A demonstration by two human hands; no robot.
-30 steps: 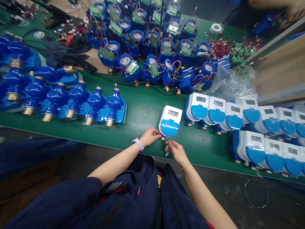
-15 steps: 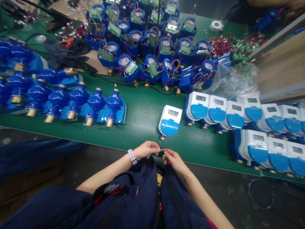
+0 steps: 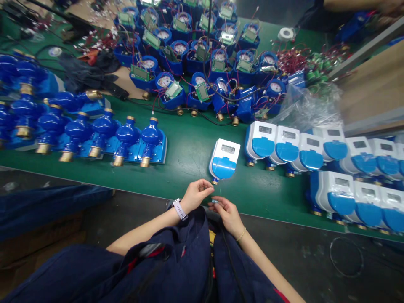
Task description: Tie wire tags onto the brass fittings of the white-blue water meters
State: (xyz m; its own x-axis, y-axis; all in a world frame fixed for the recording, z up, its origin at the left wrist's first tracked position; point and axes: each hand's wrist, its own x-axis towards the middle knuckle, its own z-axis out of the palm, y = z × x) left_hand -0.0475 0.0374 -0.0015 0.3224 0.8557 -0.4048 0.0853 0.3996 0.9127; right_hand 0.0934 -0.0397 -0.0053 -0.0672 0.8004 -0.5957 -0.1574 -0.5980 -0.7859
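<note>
A single white water meter (image 3: 227, 148) with a blue flap cover stands on the green table in front of me, its brass end towards me. Just below that end, my left hand (image 3: 197, 195) has thumb and forefinger pinched together; whatever is between them is too fine to make out. My right hand (image 3: 229, 214) is close beside it, near the table's front edge, its fingers closed on a small light-blue piece (image 3: 215, 201). A faint thin line seems to run between the meter and my hands.
Finished-looking white meters (image 3: 312, 155) line the right side. Blue meter bodies (image 3: 129, 136) with brass ends lie at left. Opened blue meters (image 3: 202, 90) with circuit boards and loose wires fill the back. Clear plastic (image 3: 312, 105) lies back right; another person's arm (image 3: 356, 5) shows beyond.
My left hand has moved up and forward, closer to the meter's brass end. My hands have come apart a little, and the light-blue piece shows more plainly in my right fingers.
</note>
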